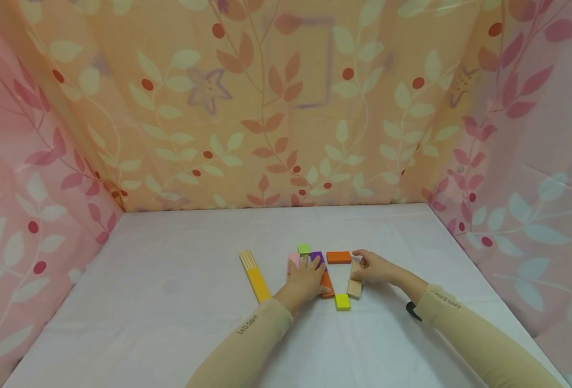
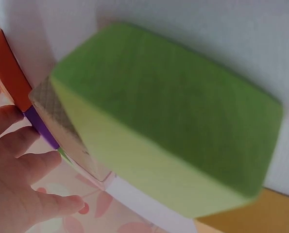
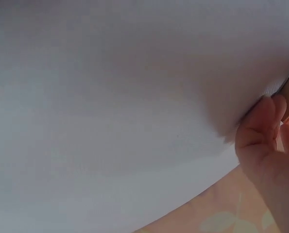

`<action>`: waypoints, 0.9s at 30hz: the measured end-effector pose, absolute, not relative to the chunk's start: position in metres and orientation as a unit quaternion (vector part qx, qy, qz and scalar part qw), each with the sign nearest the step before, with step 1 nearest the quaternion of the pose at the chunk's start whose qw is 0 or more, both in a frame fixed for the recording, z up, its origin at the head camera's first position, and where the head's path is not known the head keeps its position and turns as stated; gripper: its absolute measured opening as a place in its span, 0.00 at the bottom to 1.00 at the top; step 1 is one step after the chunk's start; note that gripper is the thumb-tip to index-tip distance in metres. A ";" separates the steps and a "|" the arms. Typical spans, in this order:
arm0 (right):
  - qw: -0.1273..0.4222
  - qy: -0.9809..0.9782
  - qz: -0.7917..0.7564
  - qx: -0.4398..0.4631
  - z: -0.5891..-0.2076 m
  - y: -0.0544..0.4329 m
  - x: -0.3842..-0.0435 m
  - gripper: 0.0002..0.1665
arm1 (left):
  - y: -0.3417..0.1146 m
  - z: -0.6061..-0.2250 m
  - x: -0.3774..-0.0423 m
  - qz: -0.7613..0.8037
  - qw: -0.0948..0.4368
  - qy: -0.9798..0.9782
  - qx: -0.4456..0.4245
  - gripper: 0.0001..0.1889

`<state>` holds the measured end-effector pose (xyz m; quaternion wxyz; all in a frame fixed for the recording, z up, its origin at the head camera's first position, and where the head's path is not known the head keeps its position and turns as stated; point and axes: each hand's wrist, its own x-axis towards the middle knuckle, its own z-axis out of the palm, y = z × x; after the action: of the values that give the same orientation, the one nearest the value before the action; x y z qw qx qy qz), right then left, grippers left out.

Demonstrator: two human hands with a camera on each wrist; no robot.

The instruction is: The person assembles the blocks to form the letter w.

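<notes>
My left hand (image 1: 303, 283) lies with spread fingers over a row of blocks, its fingertips at a purple block (image 1: 317, 257) and its thumb by an orange block (image 1: 326, 288). A pink block (image 1: 293, 258) shows beyond its fingers. In the left wrist view, a large green block (image 2: 173, 102) looms in front of a plain wooden one (image 2: 61, 121). My right hand (image 1: 375, 269) pinches a long plain wooden block (image 1: 355, 289) at its far part. The right index fingertip is close to the end of another orange block (image 1: 339, 257), lying crosswise.
A light green block (image 1: 304, 249) is behind the row, and a yellow block (image 1: 342, 302) sits nearer me between the slanted blocks. A long yellow strip with a pale striped end (image 1: 256, 277) lies left. Floral cloth (image 1: 276, 140) encloses the white table (image 1: 169, 258).
</notes>
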<state>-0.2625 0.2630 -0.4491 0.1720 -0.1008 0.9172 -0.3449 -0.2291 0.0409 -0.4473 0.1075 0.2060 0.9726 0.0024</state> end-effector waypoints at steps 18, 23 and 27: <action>0.139 0.936 -0.271 -0.175 -0.449 0.262 -0.314 0.15 | 0.043 -0.451 -0.231 0.003 0.114 0.973 0.200 0.36; 0.107 0.915 -0.374 -0.105 -0.441 0.269 -0.318 0.19 | 0.043 -0.450 -0.231 0.004 0.118 0.974 0.195 0.36; 0.106 0.878 -0.464 -0.044 -0.435 0.279 -0.318 0.24 | 0.042 -0.450 -0.230 0.000 0.116 0.973 0.198 0.37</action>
<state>-0.3184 0.2790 -0.4348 0.1064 -0.0438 0.8783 -0.4641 -0.2304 0.0417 -0.4498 0.1163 0.1978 0.9733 -0.0001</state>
